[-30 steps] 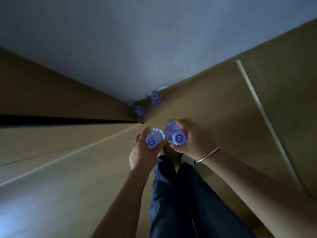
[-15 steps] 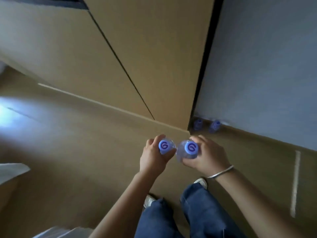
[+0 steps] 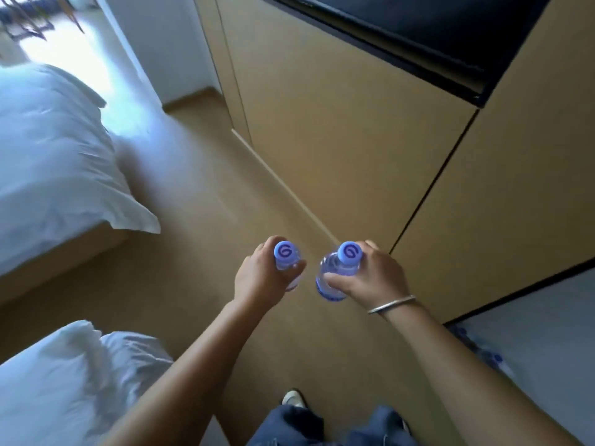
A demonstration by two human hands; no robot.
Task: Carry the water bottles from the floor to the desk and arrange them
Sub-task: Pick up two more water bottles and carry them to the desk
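My left hand (image 3: 261,278) grips a clear water bottle (image 3: 286,257) with a blue cap, held upright at waist height. My right hand (image 3: 370,276) grips a second water bottle (image 3: 338,275) with the same blue cap, a hand's width to the right of the first. A silver bangle sits on my right wrist. Two more bottles (image 3: 492,358) stand blurred on the floor at the lower right, against the grey wall. No desk is in view.
Tan wooden cabinet doors (image 3: 338,123) fill the right side, with a dark recess above them. Two beds with white bedding (image 3: 48,156) lie to the left and lower left. A strip of tan floor (image 3: 199,220) runs between beds and cabinets toward a bright window.
The view has swung left, away from the corner with the floor bottles, toward the beds and window. Both hands still hold their bottles, now slightly farther apart.
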